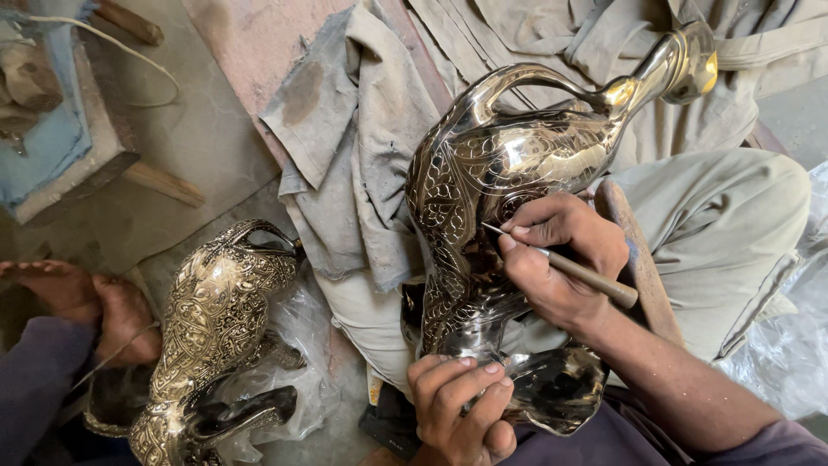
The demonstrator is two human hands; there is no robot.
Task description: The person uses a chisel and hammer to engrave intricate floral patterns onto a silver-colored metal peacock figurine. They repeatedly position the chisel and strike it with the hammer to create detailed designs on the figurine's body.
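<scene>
Ewer (509, 164) of polished brass, long curved spout and swan-neck handle, lies tilted across my lap on the grey cloth (362, 147), foot end toward me, mouth away up-right. My right hand (561, 259) has its fingers pinched round a thin engraving tool (561, 266), held like a pen, tip touching the belly of the vessel just beside the scrolled pattern already cut there. My left hand (461, 406) is curled over the foot and base rim, fingers closed on it, steadying the piece vs. my knee. Step in hand, as I judge it: incising the ornament, w/ part of the body done and the shinier upper flank still plain (glare makes the boundary hard to call). Next stroke needs light, even pressure, base kept locked, and prob. a small roll of the body so the point meets the curved metal squarely; a slip would scratch the polish. A second, fully patterned ewer (216, 328) stands at left on plastic, someone else's bare feet (86, 302) near it.
</scene>
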